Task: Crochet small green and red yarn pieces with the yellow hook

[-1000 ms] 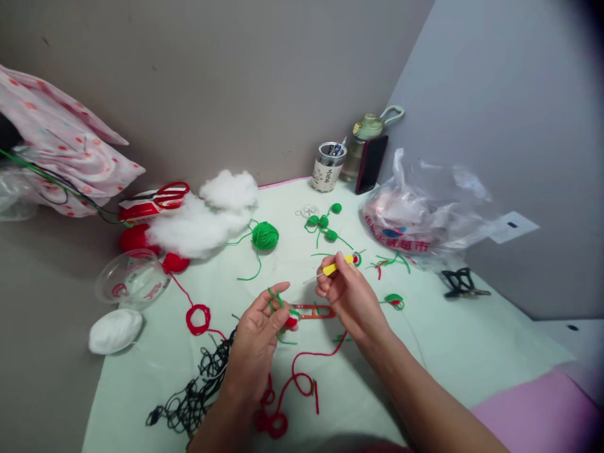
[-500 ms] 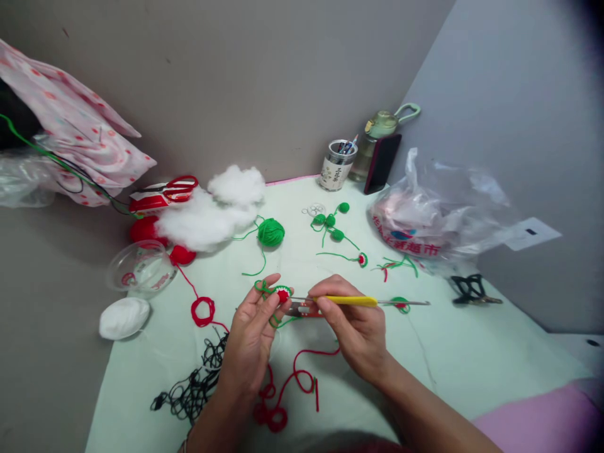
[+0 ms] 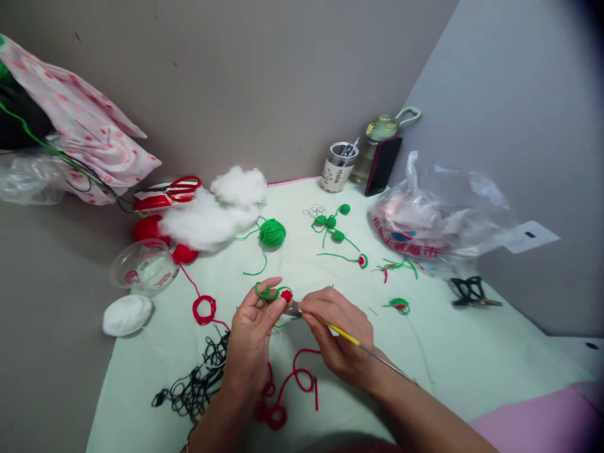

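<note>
Between the thumb and fingers of my left hand (image 3: 252,333) is a small round crochet piece (image 3: 285,294), red in the middle with a white ring and green rim. Green yarn (image 3: 265,293) loops over those fingers. My right hand (image 3: 337,333) grips a crochet hook (image 3: 346,333) with a yellow handle; its long metal shank slants back over the wrist. The hook's front end is close to the piece, and I cannot tell whether it is in a stitch. Partly hidden behind my fingers lies a metal-bladed tool (image 3: 293,308).
Beyond the hands are a green yarn ball (image 3: 272,233), green crochet balls (image 3: 331,221) and white stuffing (image 3: 207,220). Black yarn (image 3: 198,384) and red yarn (image 3: 297,380) lie in front. A plastic bag (image 3: 425,214), pen tin (image 3: 338,168) and phone (image 3: 383,167) stand at the back right.
My right hand has turned and moved slightly left, so the hook now slants down toward my wrist instead of lying level. The left hand still holds the crochet piece.
</note>
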A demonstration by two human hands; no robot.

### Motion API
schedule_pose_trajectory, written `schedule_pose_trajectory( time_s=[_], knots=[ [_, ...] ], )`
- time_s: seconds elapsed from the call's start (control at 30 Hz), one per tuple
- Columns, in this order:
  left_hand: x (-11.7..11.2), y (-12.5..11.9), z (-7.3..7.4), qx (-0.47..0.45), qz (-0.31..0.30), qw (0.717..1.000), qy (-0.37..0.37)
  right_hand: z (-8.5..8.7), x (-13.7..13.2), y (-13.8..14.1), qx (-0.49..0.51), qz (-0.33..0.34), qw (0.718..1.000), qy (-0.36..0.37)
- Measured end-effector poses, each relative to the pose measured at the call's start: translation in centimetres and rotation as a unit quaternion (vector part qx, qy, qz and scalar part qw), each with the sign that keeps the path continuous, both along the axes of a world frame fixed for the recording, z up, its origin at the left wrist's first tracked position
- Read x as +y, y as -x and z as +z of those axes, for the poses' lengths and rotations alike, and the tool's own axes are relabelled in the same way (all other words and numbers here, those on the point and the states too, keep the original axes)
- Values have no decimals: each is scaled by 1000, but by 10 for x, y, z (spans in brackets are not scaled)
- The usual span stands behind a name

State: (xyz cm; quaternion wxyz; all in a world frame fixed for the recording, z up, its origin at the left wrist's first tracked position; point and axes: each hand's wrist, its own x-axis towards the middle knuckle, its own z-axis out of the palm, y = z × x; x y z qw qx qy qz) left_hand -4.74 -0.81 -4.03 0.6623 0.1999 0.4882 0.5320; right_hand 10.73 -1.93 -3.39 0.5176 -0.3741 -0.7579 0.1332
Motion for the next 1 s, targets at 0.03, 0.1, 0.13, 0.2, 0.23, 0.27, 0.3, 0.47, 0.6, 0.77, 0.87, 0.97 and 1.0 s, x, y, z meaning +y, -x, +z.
schedule_pose_trajectory(
  time_s=[0.03, 0.1, 0.13, 0.2, 0.23, 0.27, 0.3, 0.47, 0.6, 0.77, 0.87, 0.97, 1.0],
  knots=[
    [0, -1, 0, 3, 0, 1000, -1, -1, 0, 0, 4, -1, 1000, 2],
    [-1, -1, 1, 6, -4, 1000, -2, -3, 0, 1, 24, -1, 1000, 15],
    [-1, -1, 2, 8, -7, 1000, -4, -4, 1, 1, 43, -1, 999, 32],
    [-2, -1, 2, 13, -16, 1000, -11, -5, 2, 2, 101, -8, 991, 84],
    [-2, 0, 1, 16, -21, 1000, -16, -6, 3, 2, 134, -14, 984, 114],
    [-3, 0, 1, 18, -26, 999, -21, -6, 4, 3, 165, -19, 975, 144],
    [-3, 0, 1, 22, -31, 999, -26, -6, 5, 4, 192, -20, 966, 171],
    [-6, 1, 2, 27, -34, 998, -39, -7, 9, 8, 290, 17, 920, 264],
    [-7, 1, 4, 23, -9, 999, -40, -11, 10, 9, 347, 24, 885, 309],
    [-5, 2, 3, 27, -9, 999, -34, -14, 10, 11, 366, 39, 871, 325],
    [-4, 3, 3, 38, -2, 999, -29, -13, 10, 11, 368, 32, 872, 321],
    [-3, 3, 3, 43, -2, 999, -29, -14, 10, 10, 376, 46, 866, 327],
    [-3, 4, 4, 44, -5, 999, -31, -14, 10, 10, 383, 55, 858, 337]
  ],
)
